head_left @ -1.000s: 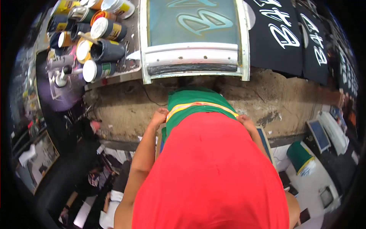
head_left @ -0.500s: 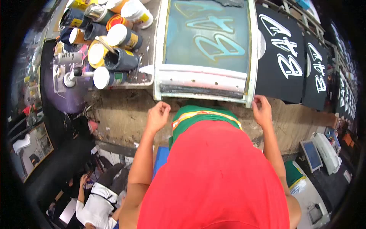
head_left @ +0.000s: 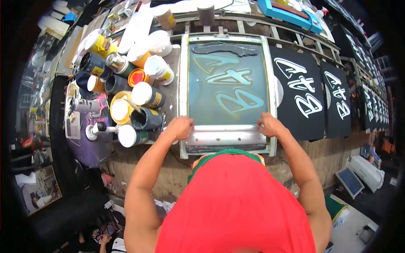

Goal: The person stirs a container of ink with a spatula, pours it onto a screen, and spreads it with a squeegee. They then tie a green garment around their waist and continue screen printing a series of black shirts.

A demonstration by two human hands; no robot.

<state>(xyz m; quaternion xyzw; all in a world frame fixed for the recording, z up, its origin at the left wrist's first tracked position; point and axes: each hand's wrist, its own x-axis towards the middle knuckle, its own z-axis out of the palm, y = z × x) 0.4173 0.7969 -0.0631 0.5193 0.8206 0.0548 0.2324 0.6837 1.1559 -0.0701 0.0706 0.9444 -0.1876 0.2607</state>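
A framed printing screen [head_left: 270,88] lies before me, its blue-grey mesh showing large brush-style letters. Across its near end rests a wide metal squeegee [head_left: 228,134] with bolts along it. My left hand [head_left: 181,127] is closed at the squeegee's left end, fingers curled inward. At the right end my right hand [head_left: 271,125] is closed in the same way, fingertips on the squeegee's upper edge. A thick streak of dark ink [head_left: 225,49] lies at the far end of the mesh. Under the right frame edge, a pale rounded board end [head_left: 278,90] shows.
Left of the screen stand several ink tubs, including an open dark tub [head_left: 145,119] and a white-lidded jar [head_left: 128,135]. To the right, black printed shirts [head_left: 298,95] lie on boards. A metal rail [head_left: 240,27] runs behind. A blue device [head_left: 291,14] sits at the back.
Both hands have moved forward from the screen's near corners to the squeegee's ends and closed there. The view has shifted, showing more of the table's far side.
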